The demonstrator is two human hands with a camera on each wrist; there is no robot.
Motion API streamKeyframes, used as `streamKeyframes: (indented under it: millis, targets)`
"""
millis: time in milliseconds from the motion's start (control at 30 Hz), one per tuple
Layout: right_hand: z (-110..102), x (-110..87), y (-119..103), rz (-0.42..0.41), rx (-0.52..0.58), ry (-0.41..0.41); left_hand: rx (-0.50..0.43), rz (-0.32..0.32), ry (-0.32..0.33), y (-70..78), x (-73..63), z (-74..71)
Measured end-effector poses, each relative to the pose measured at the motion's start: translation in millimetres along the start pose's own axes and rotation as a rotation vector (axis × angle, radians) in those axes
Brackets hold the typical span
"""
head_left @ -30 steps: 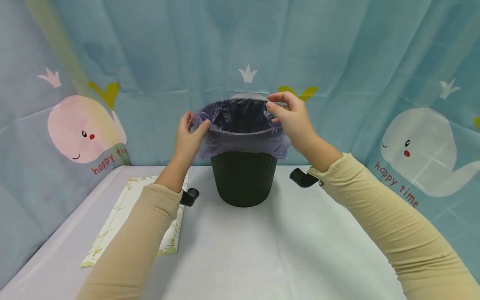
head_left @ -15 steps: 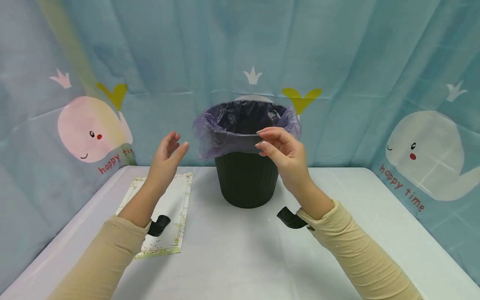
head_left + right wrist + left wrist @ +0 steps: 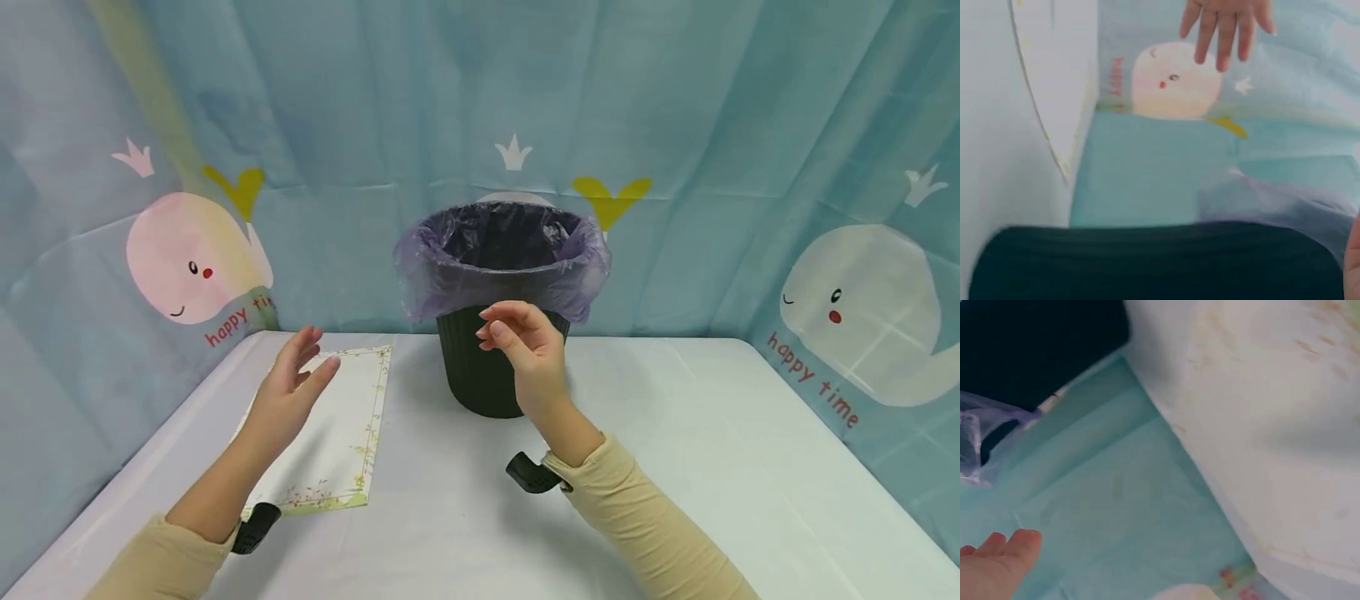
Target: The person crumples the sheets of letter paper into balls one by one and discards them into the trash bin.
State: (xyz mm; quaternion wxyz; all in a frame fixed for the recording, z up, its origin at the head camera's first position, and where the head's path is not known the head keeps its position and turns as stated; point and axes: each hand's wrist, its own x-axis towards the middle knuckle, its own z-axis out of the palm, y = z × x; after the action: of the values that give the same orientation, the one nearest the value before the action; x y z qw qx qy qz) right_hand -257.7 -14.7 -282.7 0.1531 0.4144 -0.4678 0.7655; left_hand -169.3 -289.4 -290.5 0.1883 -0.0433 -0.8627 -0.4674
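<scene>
A dark ribbed trash bin (image 3: pixel 461 358) stands upright on the table against the back curtain. Over its rim is folded a thin purple trash bag (image 3: pixel 495 287), its edge hanging loosely around the outside. My right hand (image 3: pixel 528 354) is in the air before the bin, fingers loosely bent, holding nothing. My left hand (image 3: pixel 288 396) hovers above the patterned sheet (image 3: pixel 345 425), fingers relaxed and apart from everything. In the left wrist view, the bin (image 3: pixel 1035 350) and a bit of the bag (image 3: pixel 969 440) show at upper left. The right wrist view has the bin (image 3: pixel 1160 265) along the bottom.
The white tabletop (image 3: pixel 675 475) spreads around the bin. Blue curtains (image 3: pixel 360 100) with printed whales enclose the back and both sides. A black strap-on wrist piece (image 3: pixel 257 528) sits at the left cuff, another wrist piece (image 3: pixel 532 473) at the right.
Both hands have let go of the bag's rim and drawn back and down toward me, the left hand also leftward. The bag stays folded over the bin.
</scene>
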Motion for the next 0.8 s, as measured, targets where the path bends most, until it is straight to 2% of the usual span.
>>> streamKeyframes:
  millis: [100, 167, 367, 467, 567, 667, 800]
  targets:
    - [5.8, -4.5, 9.2, 0.094, -0.024, -0.058, 0.085, 0.029, -0.003, -15.7, -6.5, -6.0]
    - [8.0, -6.1, 15.6, 0.186, -0.067, -0.13, 0.141, 0.032, -0.022, -28.5, -9.9, -11.7]
    - [14.3, -8.0, 38.2, 0.439, -0.257, -0.476, 0.275, -0.002, -0.156, -71.0, -18.3, -33.5]
    - [20.7, -9.8, 53.1, 0.53, -0.348, -0.605, 0.316, -0.007, -0.194, -90.2, -20.5, -44.1]
    - [28.4, -12.2, 68.5, 0.625, -0.418, -0.683, 0.373, 0.003, -0.232, -106.7, -22.4, -53.5]
    - [37.2, -15.9, 85.9, 0.686, -0.499, -0.754, 0.442, 0.025, -0.278, -120.7, -23.6, -60.7]
    - [48.1, -23.2, 109.2, 0.745, -0.615, -0.84, 0.467, 0.024, -0.325, -136.1, -23.7, -66.3]
